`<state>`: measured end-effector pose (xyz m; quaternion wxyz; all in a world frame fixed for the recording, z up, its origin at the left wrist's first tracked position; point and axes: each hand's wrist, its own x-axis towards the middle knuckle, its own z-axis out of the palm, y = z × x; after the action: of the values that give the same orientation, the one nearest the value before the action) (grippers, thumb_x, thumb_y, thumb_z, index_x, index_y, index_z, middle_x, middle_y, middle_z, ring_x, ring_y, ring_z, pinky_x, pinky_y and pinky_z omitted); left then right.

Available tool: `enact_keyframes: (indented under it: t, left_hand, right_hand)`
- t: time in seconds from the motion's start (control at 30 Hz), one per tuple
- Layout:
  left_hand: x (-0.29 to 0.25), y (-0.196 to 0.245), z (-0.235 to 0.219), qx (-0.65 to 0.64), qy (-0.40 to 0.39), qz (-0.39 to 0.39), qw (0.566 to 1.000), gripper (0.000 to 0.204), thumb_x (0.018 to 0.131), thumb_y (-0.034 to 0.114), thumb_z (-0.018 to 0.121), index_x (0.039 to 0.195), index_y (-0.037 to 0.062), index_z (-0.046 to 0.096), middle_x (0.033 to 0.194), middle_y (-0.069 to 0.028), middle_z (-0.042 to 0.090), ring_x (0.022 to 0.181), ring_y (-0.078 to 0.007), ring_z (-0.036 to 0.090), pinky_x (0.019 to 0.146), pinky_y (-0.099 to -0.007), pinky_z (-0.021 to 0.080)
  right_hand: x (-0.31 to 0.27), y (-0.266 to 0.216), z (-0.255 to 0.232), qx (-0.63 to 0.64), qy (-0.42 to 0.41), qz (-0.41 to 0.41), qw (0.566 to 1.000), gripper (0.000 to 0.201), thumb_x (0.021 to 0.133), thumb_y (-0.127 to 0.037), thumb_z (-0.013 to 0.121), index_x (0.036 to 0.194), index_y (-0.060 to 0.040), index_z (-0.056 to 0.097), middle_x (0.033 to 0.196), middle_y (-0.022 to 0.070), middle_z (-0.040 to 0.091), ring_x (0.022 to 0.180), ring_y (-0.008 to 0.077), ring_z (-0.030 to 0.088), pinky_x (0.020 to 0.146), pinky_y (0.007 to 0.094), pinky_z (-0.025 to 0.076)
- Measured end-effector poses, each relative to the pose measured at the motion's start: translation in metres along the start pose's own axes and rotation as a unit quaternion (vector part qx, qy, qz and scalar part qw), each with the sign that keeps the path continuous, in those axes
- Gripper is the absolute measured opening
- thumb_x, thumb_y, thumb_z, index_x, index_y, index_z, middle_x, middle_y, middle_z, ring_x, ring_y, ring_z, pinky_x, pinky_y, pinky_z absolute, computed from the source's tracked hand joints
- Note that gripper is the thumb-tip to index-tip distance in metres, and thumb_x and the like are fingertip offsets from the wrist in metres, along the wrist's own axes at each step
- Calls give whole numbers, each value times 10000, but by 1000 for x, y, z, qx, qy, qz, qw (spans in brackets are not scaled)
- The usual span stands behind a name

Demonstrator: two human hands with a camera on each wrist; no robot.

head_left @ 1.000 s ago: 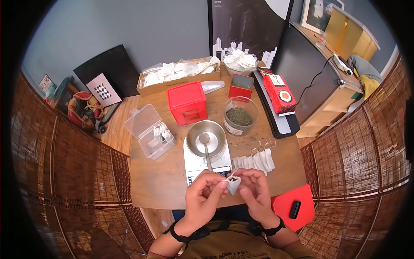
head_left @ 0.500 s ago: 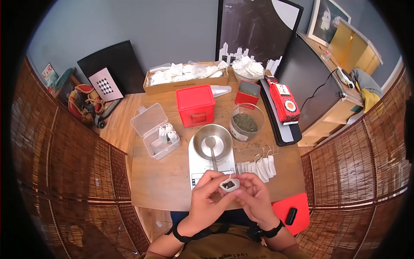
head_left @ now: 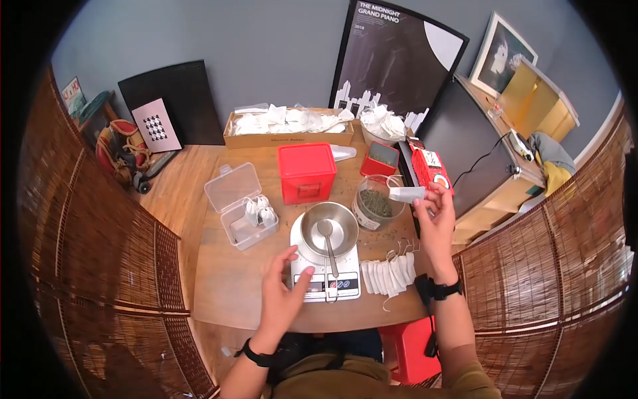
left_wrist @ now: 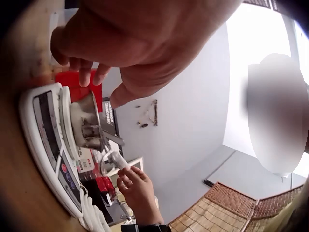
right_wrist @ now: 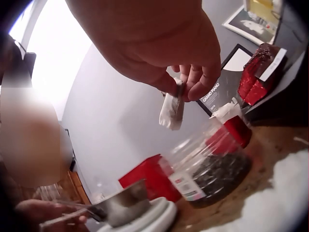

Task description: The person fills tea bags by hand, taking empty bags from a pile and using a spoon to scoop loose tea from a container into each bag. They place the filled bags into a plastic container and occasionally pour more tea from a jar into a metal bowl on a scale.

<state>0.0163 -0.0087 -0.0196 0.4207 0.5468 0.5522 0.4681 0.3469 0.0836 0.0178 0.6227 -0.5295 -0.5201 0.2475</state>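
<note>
My right hand (head_left: 437, 223) pinches a filled white tea bag (head_left: 407, 193) between thumb and fingers, raised beside the clear jar of dried leaves (head_left: 376, 203). In the right wrist view the same tea bag (right_wrist: 171, 113) hangs below the fingertips. My left hand (head_left: 282, 299) holds nothing; its fingers are spread loosely at the left front of the white kitchen scale (head_left: 304, 266). On that scale sits a steel bowl (head_left: 311, 233) with a spoon (head_left: 330, 249) resting in it, its handle toward me. A row of white tea bags (head_left: 389, 274) lies right of the scale.
An open plastic box (head_left: 249, 236) with several tea bags stands at the left. Behind are a red lidded canister (head_left: 307, 166), a carton (head_left: 286, 139) of white bags, a small red tin (head_left: 381, 159) and a red foil pack (head_left: 428, 163). A red stool (head_left: 415, 349) stands below the table's front edge.
Both hands were together on the tea bag near me. The left hand has let go and moved left; the right has carried the tea bag forward and right, beside the jar.
</note>
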Motion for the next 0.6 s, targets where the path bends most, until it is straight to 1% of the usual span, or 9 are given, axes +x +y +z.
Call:
enact_keyframes:
  t: [0.07,0.1,0.13,0.2,0.23,0.33,0.47,0.5,0.6]
  left_hand:
    - [8,-27,-4,43,70,67,994,470,951,150,830,1384,48,676,1238,-125,657,1150,-273,576,1010,-373,470]
    - [6,-32,-7,29,75,22,997,449,962,165,816,1373,46,678,1258,-133,657,1239,-307,538,1093,-402,426]
    - [6,-41,-8,26,81,23,996,449,962,165,816,1373,46,678,1258,-133,657,1239,-307,538,1093,-402,426]
    - [6,-59,-5,-20,114,16,993,426,967,154,807,1359,45,680,1267,-132,651,1234,-301,542,1092,-398,432]
    - [5,-57,-4,-21,115,17,993,426,967,154,807,1359,45,680,1267,-132,651,1234,-301,542,1092,-398,432]
    - [1,-50,2,-15,134,0,991,401,975,144,794,1347,46,680,1271,-129,650,1241,-296,544,1092,-395,432]
    - [1,-46,8,-10,159,0,987,362,992,147,778,1326,48,678,1272,-125,652,1262,-281,543,1102,-391,427]
    - [3,-46,10,-22,169,-12,985,352,997,146,773,1322,51,676,1273,-123,652,1272,-276,542,1107,-392,424]
    - [8,-51,18,-32,193,-19,980,329,1002,145,767,1308,62,679,1278,-116,652,1287,-270,537,1095,-386,429]
  right_hand:
    - [17,18,1,-166,-27,-74,983,400,1017,-12,748,1368,3,556,1170,109,742,955,129,728,766,260,593]
    - [22,24,3,-183,-31,-91,978,365,999,-17,768,1315,11,588,1114,119,765,919,134,739,759,271,597]
    - [25,22,6,-182,-36,-96,978,365,999,-17,768,1315,11,588,1114,119,765,919,134,739,759,271,597]
    - [29,15,11,-254,-66,-106,959,282,987,-18,780,1230,18,640,1084,128,782,873,150,741,742,283,599]
    - [29,13,15,-250,-56,-114,960,212,988,-27,779,1166,29,679,1035,141,789,820,169,740,717,306,593]
    - [28,6,20,-272,-53,-139,951,208,997,-32,767,1180,32,693,1005,148,784,794,175,738,701,324,582]
    - [28,7,21,-289,-94,-155,940,197,991,-23,757,1177,23,710,977,188,777,763,249,752,701,361,580]
    - [27,9,24,-267,-58,-187,944,180,991,-21,754,1161,16,708,940,191,772,751,281,756,704,378,585]
    - [25,10,29,-243,-69,-181,950,161,989,-14,754,1139,13,703,933,184,769,761,282,764,714,382,594]
